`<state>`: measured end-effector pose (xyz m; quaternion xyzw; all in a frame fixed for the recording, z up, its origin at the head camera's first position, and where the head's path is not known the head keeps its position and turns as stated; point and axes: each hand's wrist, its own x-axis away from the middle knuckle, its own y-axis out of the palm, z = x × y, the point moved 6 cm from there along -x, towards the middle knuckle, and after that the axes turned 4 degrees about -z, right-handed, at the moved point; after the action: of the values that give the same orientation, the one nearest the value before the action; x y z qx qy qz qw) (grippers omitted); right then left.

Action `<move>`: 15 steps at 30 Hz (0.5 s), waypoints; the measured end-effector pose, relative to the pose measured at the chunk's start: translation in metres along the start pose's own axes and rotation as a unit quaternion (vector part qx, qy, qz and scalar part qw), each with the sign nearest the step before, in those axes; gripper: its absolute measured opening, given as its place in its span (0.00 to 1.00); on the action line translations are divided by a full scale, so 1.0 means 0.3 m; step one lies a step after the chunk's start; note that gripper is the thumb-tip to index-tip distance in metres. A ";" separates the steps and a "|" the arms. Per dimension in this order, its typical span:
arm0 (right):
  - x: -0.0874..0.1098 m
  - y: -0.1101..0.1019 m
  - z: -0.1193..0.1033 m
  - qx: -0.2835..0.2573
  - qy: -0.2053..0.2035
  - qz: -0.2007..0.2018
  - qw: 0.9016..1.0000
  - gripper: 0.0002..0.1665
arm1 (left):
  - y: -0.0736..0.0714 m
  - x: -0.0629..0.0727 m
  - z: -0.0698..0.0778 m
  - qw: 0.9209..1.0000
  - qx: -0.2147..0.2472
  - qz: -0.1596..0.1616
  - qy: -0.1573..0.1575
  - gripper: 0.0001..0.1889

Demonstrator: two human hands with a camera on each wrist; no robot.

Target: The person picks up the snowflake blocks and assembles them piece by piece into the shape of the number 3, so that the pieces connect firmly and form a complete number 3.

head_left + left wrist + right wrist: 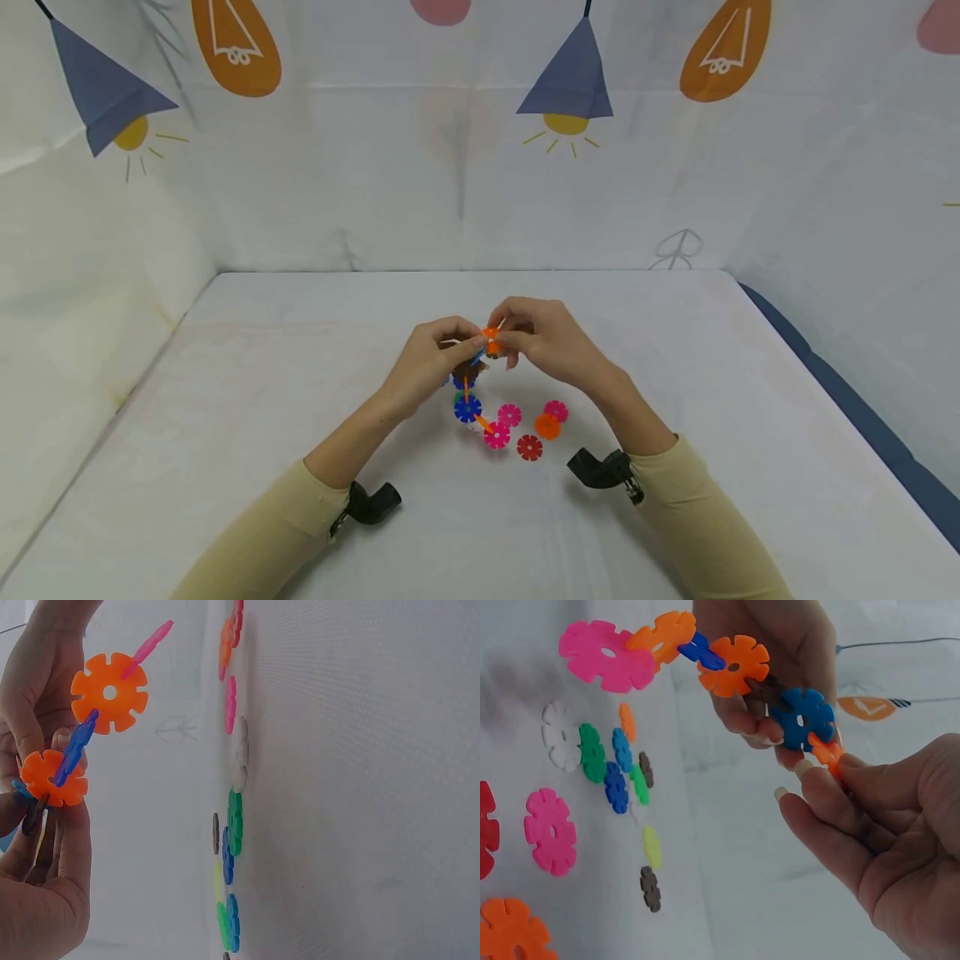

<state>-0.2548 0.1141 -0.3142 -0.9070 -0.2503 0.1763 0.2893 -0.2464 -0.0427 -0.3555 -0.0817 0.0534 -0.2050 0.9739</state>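
A chain of notched plastic discs hangs from my left hand (427,367), with a pink disc (604,656) at its free end. Along it come an orange disc (109,720), a blue one (75,746), a second orange disc (724,676), a brown disc (765,692) and a brighter blue disc (802,716). My left fingers pinch the chain around the brown and bright blue discs. Opposite, my right hand (558,342) pinches a small orange disc (826,752) between thumb and fingers, its edge at the bright blue disc's rim.
Loose discs lie on the white table (300,375) below the hands, among them a red disc (529,447), an orange disc (547,427), a green disc (592,754) and a white disc (560,736). A printed white curtain (375,167) stands behind the table.
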 end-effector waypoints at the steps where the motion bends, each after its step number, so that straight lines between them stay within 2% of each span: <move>1: 0.001 0.001 0.001 0.004 0.004 -0.004 1.000 0.04 | -0.001 0.001 0.000 1.000 -0.001 0.001 0.000 0.12; 10: 0.009 -0.007 0.020 0.028 0.035 -0.036 0.998 0.06 | -0.016 0.004 0.003 1.000 0.016 0.026 0.003 0.11; 15: 0.008 0.018 0.041 0.061 0.061 -0.085 0.993 0.08 | -0.019 0.006 0.003 0.999 0.026 0.032 0.001 0.11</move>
<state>-0.2567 0.1171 -0.3275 -0.8723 -0.2970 0.1105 0.3724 -0.2470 -0.0483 -0.3537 -0.0541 0.0517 -0.1755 0.9816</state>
